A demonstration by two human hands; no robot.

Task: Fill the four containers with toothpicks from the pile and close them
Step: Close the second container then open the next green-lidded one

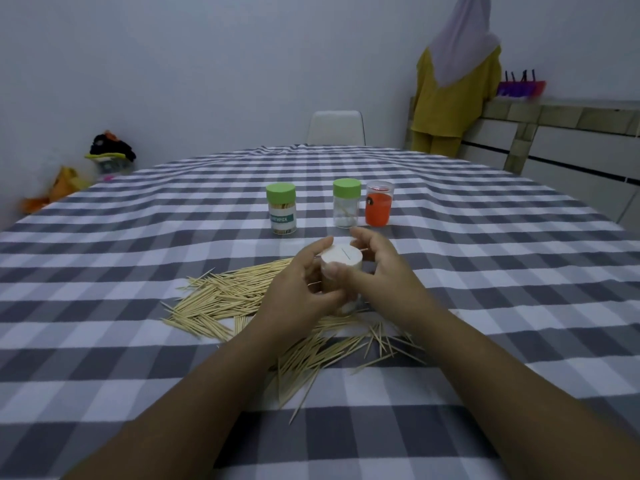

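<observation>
Both hands wrapped round white-lidded container [341, 271], held above toothpick pile [242, 299] on checked tablecloth [138, 341]. Left hand [298, 289] fingers curled round body; right hand [374, 265] cupping far side, thumb across front. One toothpick [362, 250] apparently sticking out at lid edge, hard to confirm at this size. Clear that stray before pressing lid down; keep body steady with left, seat lid squarely with right. Behind, well apart: labelled green-lidded container [282, 209], capped and full; second green-lidded container [346, 204], nearly empty; orange container [379, 204] just beside it.
</observation>
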